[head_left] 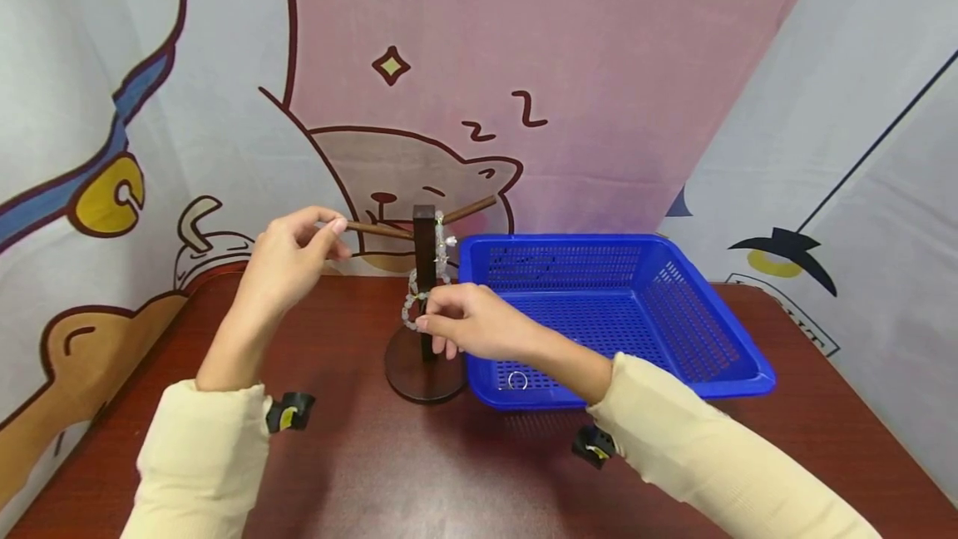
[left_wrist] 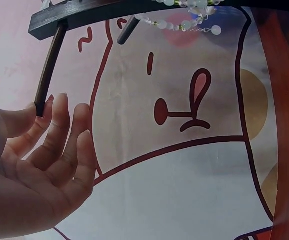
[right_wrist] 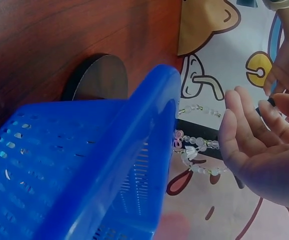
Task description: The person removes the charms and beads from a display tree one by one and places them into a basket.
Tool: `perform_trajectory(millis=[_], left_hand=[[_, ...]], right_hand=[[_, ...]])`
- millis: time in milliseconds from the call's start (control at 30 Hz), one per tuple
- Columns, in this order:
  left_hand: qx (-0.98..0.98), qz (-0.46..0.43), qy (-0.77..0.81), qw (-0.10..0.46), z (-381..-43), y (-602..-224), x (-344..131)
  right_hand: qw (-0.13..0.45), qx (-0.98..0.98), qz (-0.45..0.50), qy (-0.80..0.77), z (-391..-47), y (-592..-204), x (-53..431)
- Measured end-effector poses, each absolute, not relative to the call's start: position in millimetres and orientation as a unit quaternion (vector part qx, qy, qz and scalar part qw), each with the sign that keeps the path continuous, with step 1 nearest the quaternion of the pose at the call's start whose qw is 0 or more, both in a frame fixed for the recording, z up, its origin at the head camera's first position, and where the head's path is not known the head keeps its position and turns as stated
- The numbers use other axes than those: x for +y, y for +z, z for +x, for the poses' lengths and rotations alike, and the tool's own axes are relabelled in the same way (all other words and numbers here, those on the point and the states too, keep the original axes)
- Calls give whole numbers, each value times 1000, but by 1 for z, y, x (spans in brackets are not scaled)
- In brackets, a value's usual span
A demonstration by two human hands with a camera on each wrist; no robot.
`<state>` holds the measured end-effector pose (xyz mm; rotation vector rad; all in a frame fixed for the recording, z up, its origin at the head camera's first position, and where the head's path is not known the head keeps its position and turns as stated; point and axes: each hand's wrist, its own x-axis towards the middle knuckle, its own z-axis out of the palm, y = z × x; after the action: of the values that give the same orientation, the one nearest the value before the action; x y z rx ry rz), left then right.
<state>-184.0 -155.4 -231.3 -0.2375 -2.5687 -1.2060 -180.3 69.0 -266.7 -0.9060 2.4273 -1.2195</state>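
Observation:
A dark wooden jewelry stand [head_left: 425,252] with a round base stands upright on the table. My left hand [head_left: 292,260] pinches the tip of its left peg [left_wrist: 52,65] between thumb and fingers. One clear beaded bracelet [head_left: 440,244] with a white flower hangs from the right peg [head_left: 471,208]. Lower down, more beads [head_left: 407,310] loop beside the post. My right hand [head_left: 471,318] is at these beads in front of the post, fingers bent and thumb near the index finger. Whether the fingertips hold the beads is hidden. In the right wrist view, bracelet strands [right_wrist: 202,142] pass behind that hand.
A blue plastic basket [head_left: 729,323] sits right of the stand, close to its base, under my right forearm. Inside, near its front left corner, lies a thin silvery ring [head_left: 518,379]. A cartoon-printed cloth [head_left: 599,65] hangs behind the reddish-brown table [head_left: 352,456].

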Motion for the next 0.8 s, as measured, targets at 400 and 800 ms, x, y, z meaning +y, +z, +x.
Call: perform_trajectory(millis=[400,800], left_hand=[[-891,-84,-419,152,-185,-232,-157],[-893,-75,-419,147,-185,-231,-156]], right_hand=[[134,847,-314,-408,-188,-256,81],[101,881,-313,-341,-199,-264,88]])
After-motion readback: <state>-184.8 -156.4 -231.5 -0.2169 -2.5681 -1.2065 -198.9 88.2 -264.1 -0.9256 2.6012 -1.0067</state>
